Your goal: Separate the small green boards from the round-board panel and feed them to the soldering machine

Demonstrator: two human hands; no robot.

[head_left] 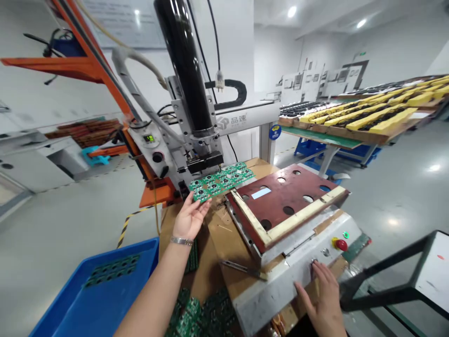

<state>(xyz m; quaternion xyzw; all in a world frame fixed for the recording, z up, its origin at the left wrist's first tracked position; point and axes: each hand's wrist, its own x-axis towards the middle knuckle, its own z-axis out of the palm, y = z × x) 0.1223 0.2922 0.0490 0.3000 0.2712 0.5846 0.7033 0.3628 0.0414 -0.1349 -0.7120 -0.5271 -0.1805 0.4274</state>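
Note:
My left hand [192,217] grips the near left corner of a green circuit board panel [224,179], thumb on one side and fingers on the other. The panel is held just beneath the black head [205,161] of the machine. To its right lies a reddish-brown fixture plate [280,189] with round holes and pale strips along two edges. My right hand [322,295] is spread over the machine's grey front panel [261,299], holding nothing. Its fingertips touch or nearly touch a small button [314,262], left of a red emergency stop knob [340,244].
A slim tool [243,270] lies on the machine's front edge. More circuit boards [196,313] are piled below. A blue bin [105,295] with a board panel inside stands at left. A dark-framed stand [393,285] is close on the right. Tables with yellow strips [372,114] stand behind.

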